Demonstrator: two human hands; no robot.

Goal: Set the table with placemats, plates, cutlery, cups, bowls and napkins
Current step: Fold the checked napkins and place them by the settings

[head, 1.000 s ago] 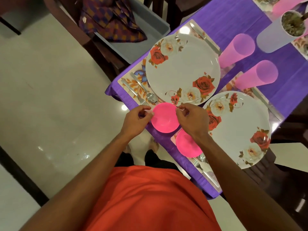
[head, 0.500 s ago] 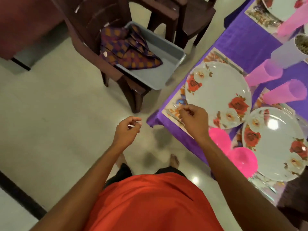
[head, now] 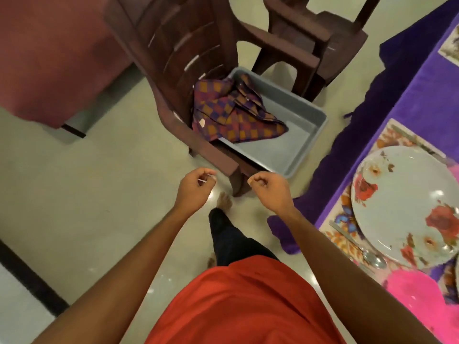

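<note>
A pink bowl (head: 422, 296) sits at the near edge of the purple-clothed table (head: 417, 95). Just beyond it, a flowered plate (head: 407, 202) rests on a placemat (head: 340, 234) at the table's corner, with a spoon (head: 372, 256) at the plate's left rim. Over the floor, the left hand (head: 196, 188) pinches a small white sliver (head: 202, 180). The right hand (head: 270, 191) is curled apart from it, with nothing seen inside. Beyond, checked napkins (head: 231, 115) lie at the left end of a grey tray (head: 293, 145) on a chair (head: 173, 58).

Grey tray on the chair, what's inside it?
Folded checked napkins lie piled at the end of the grey tray nearest the back of the chair. The rest of its floor is bare. Anything under the napkins is covered, so I cannot tell.
</note>
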